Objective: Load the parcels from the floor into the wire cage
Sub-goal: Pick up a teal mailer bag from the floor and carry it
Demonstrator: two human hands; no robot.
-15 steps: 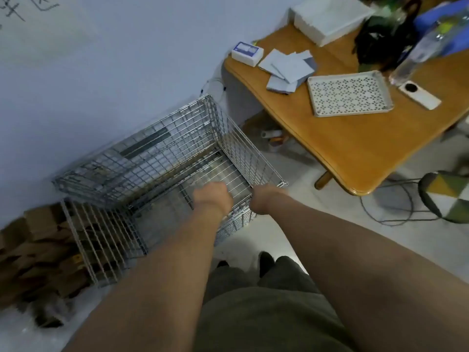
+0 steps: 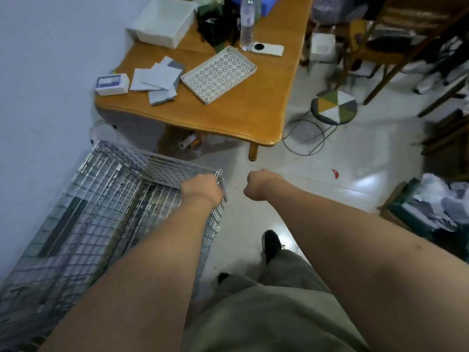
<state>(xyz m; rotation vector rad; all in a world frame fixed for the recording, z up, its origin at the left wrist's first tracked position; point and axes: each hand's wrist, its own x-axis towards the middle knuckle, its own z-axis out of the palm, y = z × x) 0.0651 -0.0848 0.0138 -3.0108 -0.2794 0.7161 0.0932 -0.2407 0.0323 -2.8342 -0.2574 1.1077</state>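
The wire cage [image 2: 106,199] stands on the floor against the wall at the left, its top open. My left hand [image 2: 203,190] grips the cage's top rim at the near right corner. My right hand [image 2: 256,185] hovers over the bare floor tiles just right of that corner, fingers curled into a fist, apart from the cage and with nothing visible in it. No parcels lie in view on the floor near the cage; what the cage holds is unclear through the mesh.
A wooden table [image 2: 253,110] stands beyond the cage, with a perforated tray [image 2: 218,73], papers, a white bin and a bottle on it. A stool [image 2: 333,106] is at its right. A green box of crumpled white material [image 2: 431,212] sits at the far right. My feet [image 2: 271,242] are on the tiles.
My right hand has come off the cage rim and now hangs over the floor. The view has swung right, and the cardboard pile left of the cage is out of sight.
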